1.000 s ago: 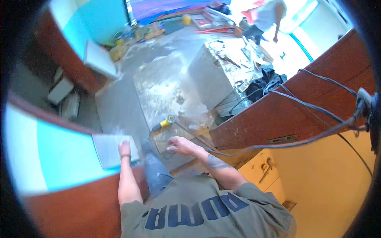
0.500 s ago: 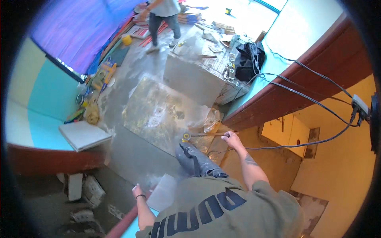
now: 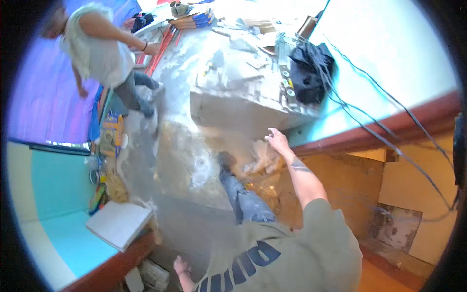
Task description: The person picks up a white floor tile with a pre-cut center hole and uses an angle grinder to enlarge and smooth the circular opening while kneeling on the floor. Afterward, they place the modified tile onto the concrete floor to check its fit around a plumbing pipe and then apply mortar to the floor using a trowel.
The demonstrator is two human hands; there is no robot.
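My right hand (image 3: 276, 138) is raised at centre right with fingers bent and apart, holding nothing; it is nearest a crumpled pale bag (image 3: 260, 160) on the floor. My left hand (image 3: 181, 266) is low and blurred beside my shirt, its fingers curled and hard to make out. My stepping leg (image 3: 243, 199) reaches over dusty slabs (image 3: 180, 170). A yellow power tool (image 3: 249, 186) is partly hidden behind it. Above my right hand is a box-like grey block (image 3: 233, 109) bearing offcuts, a level (image 3: 287, 82) and a black bag (image 3: 316, 73).
A co-worker in a white top (image 3: 97, 48) walks at the upper left. A white board (image 3: 116, 221) rests on the left ledge beside cans and sacks (image 3: 109, 138). Loose cables (image 3: 379, 129) hang across the right red-brown wall edge (image 3: 413, 114). Red rods (image 3: 163, 48) lie at the back.
My view has swung and moved forward as my leg steps over the slabs. My left hand has left the tile it was at. The co-worker has moved left and come nearer.
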